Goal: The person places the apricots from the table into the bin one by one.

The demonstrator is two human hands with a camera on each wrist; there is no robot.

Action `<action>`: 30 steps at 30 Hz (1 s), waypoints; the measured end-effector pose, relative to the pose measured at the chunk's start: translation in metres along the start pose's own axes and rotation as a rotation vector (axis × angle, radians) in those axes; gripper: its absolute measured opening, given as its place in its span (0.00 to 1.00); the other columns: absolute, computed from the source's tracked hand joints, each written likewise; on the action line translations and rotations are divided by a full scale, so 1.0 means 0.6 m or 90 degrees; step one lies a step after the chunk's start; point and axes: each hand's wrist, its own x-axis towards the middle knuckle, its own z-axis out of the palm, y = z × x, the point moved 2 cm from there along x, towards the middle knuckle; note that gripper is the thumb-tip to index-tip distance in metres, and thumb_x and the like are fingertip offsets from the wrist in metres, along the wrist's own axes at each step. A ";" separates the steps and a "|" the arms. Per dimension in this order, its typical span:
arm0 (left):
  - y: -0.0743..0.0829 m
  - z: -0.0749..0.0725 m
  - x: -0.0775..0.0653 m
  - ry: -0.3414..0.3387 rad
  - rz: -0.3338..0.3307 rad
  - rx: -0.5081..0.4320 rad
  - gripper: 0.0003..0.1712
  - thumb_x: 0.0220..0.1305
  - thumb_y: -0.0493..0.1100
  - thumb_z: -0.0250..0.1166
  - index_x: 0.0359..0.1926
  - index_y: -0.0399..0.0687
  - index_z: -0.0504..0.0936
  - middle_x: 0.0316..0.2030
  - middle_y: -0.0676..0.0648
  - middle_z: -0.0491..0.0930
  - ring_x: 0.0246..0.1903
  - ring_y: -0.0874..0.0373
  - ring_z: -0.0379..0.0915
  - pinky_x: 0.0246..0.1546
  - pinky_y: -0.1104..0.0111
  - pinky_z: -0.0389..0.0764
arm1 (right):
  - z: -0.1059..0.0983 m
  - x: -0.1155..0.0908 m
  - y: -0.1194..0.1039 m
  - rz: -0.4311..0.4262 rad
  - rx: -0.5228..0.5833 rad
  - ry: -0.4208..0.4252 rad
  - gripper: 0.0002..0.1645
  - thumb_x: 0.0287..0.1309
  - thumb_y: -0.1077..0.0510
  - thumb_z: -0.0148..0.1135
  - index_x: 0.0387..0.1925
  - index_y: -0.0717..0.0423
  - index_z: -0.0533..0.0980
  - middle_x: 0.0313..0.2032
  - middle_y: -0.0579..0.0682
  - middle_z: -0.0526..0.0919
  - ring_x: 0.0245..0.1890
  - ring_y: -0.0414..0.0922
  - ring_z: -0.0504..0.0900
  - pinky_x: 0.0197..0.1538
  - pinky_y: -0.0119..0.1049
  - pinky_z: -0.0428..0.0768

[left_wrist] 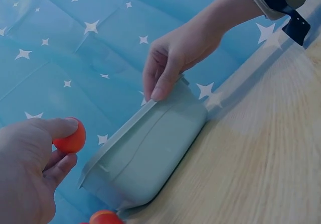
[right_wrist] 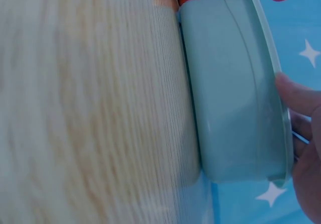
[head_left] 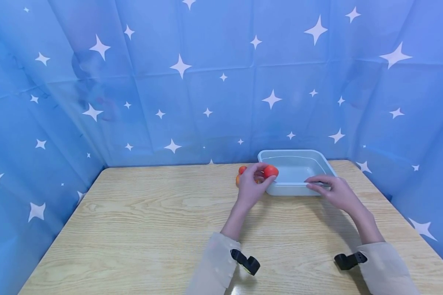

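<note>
My left hand (head_left: 252,186) pinches a round red tomato-like fruit (head_left: 271,171) between thumb and fingers, just above the left front corner of a pale blue-green plastic basin (head_left: 289,189). In the left wrist view the fruit (left_wrist: 71,138) is apart from the basin wall (left_wrist: 155,143). At the basin's front rim my right hand (head_left: 341,196) has hold of the edge, thumb outside and fingers over the inner side, as the right wrist view shows of the hand (right_wrist: 307,113). Beside the basin's left end, partly hidden by the left hand, lie red fruit (head_left: 242,169) and orange fruit (head_left: 238,180).
The basin stands at the back right of a wooden table (head_left: 151,221), near its rear edge. Behind and at both sides hangs a blue curtain (head_left: 214,94) with white stars. Each sleeve carries a black wrist camera (head_left: 252,265).
</note>
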 end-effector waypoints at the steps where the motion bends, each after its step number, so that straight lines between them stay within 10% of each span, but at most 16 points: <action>1: 0.000 0.002 -0.001 -0.002 0.008 0.002 0.21 0.60 0.36 0.74 0.54 0.39 0.81 0.48 0.45 0.81 0.41 0.59 0.79 0.44 0.70 0.83 | 0.000 0.000 0.000 0.000 -0.001 0.000 0.09 0.63 0.57 0.69 0.44 0.49 0.88 0.41 0.47 0.89 0.45 0.31 0.80 0.49 0.27 0.75; 11: -0.005 0.020 -0.008 0.002 0.051 0.022 0.21 0.61 0.34 0.72 0.55 0.34 0.81 0.48 0.41 0.82 0.41 0.53 0.82 0.43 0.73 0.83 | -0.003 0.000 -0.004 0.007 0.001 -0.008 0.09 0.64 0.57 0.69 0.44 0.50 0.88 0.41 0.47 0.89 0.44 0.34 0.81 0.49 0.27 0.74; 30: -0.003 0.007 -0.009 -0.018 -0.004 0.004 0.23 0.64 0.34 0.70 0.60 0.38 0.80 0.51 0.43 0.81 0.47 0.45 0.80 0.48 0.72 0.82 | 0.002 -0.002 -0.002 -0.005 0.018 0.002 0.08 0.64 0.58 0.68 0.44 0.52 0.87 0.40 0.47 0.89 0.44 0.30 0.80 0.49 0.24 0.73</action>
